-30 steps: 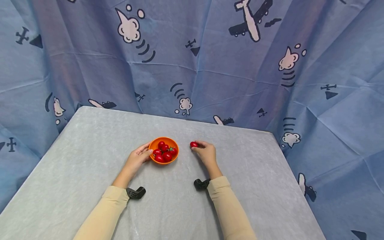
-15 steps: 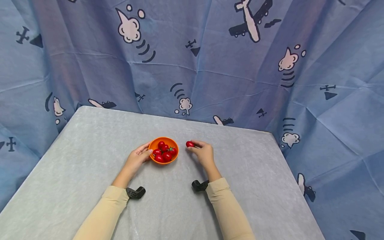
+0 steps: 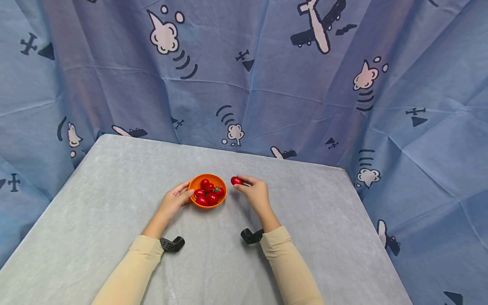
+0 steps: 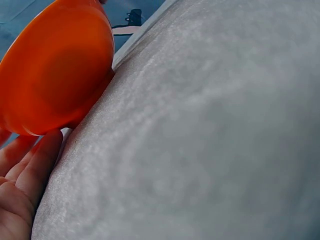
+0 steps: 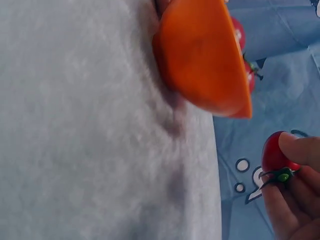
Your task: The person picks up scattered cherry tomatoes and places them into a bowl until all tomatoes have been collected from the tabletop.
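1. On the left side of the grey surface (image 3: 95, 203), a cream sleeve (image 3: 129, 271) leads up to the left hand (image 3: 173, 201), with a small black wrist-worn device (image 3: 172, 244) lying just beside the cuff.
2. At the left hand, the fingers (image 4: 30, 165) are loosely curved and rest against the outer wall of the orange bowl (image 3: 207, 190); the thumb lies at the bowl's rim, and the grip is light rather than clamped.
3. Seen from the left wrist, the bowl's underside stands on the surface with the fingertips touching its lower wall.
4. Inside the bowl lies a heap of red cherry tomatoes (image 3: 207, 194), some with green stems; the bowl stands near the middle of the surface.
5. Just to the right of the bowl, and a little above the surface, a single cherry tomato (image 3: 236, 181) is pinched between the thumb and fingertips of the right hand (image 3: 256, 194). It is close to the bowl's right rim but apart from it.
6. From the right wrist, that tomato (image 5: 277, 152) shows its green stem end turned toward the palm, with the fingers (image 5: 300, 150) curled round it.
7. Behind the right hand, a second cream sleeve (image 3: 289, 267) runs back toward the near edge, with another black device (image 3: 251, 235) at its cuff.
8. Around the back and right of the surface hangs a blue cloth (image 3: 267, 84) printed with aeroplanes and clouds.
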Motion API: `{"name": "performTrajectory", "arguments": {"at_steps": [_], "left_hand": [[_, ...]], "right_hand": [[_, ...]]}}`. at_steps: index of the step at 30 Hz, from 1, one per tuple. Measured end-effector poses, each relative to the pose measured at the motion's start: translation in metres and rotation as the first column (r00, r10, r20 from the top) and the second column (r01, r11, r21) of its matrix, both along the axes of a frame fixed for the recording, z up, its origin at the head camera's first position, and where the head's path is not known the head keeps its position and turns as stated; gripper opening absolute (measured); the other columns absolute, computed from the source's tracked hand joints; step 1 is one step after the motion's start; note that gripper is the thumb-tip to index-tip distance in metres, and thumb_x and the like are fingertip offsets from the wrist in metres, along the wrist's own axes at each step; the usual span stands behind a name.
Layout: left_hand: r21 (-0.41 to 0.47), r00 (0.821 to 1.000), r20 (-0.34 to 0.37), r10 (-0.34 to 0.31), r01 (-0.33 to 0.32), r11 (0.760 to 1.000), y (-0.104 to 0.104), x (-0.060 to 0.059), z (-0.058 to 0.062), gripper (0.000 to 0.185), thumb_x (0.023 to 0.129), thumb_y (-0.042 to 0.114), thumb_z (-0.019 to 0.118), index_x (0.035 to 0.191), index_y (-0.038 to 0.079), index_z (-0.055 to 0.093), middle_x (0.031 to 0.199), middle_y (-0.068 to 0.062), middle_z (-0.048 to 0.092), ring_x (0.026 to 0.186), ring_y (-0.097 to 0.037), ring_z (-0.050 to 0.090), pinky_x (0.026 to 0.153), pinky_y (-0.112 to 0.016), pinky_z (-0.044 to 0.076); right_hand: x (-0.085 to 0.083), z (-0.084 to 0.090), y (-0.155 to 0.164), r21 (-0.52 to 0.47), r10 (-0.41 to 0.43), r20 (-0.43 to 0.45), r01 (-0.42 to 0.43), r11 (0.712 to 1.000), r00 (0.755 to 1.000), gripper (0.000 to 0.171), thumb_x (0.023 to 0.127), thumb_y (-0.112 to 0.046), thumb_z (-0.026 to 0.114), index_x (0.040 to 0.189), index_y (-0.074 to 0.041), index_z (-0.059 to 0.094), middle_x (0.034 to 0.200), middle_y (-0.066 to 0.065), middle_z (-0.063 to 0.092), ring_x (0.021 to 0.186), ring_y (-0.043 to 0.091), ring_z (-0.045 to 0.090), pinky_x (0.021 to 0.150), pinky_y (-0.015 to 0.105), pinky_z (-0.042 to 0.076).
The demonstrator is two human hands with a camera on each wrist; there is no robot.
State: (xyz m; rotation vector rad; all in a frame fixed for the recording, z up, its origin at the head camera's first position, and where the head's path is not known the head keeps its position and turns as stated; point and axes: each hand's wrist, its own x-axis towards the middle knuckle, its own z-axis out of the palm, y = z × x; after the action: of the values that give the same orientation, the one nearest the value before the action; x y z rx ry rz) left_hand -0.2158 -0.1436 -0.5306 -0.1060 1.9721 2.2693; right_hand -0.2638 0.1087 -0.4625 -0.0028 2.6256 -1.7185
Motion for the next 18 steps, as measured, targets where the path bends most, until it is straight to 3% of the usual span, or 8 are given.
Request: {"name": "performTrajectory", "arguments": {"at_steps": [8,18], "left_hand": [[-0.007,1.0,-0.005,0.012,-0.012,1.0,0.0,-0.001,0.002,0.055,0.1,0.014,0.056,0.15,-0.001,0.039,0.151,-0.024,0.045,0.095,0.011,0.061,0.084,-0.012,0.053],[-0.013,1.0,0.019,0.018,-0.018,1.0,0.0,-0.001,0.0,0.054,0.1,0.016,0.057,0.15,0.001,0.04,0.151,-0.022,0.046,0.093,0.01,0.062,0.083,-0.012,0.053]], "right_hand": [[0.006,0.012,-0.01,-0.031,0.035,0.007,-0.035,0.999,0.999,0.035,0.08,-0.008,0.081,0.115,-0.004,0.075,0.117,0.017,0.073,0.106,0.028,0.071,0.086,0.034,0.06],[0.01,0.014,-0.026,-0.061,0.088,-0.006,-0.088,0.994,0.996,0.034,0.08,-0.006,0.081,0.113,-0.002,0.075,0.117,0.019,0.072,0.108,0.031,0.07,0.089,0.035,0.058]]}}
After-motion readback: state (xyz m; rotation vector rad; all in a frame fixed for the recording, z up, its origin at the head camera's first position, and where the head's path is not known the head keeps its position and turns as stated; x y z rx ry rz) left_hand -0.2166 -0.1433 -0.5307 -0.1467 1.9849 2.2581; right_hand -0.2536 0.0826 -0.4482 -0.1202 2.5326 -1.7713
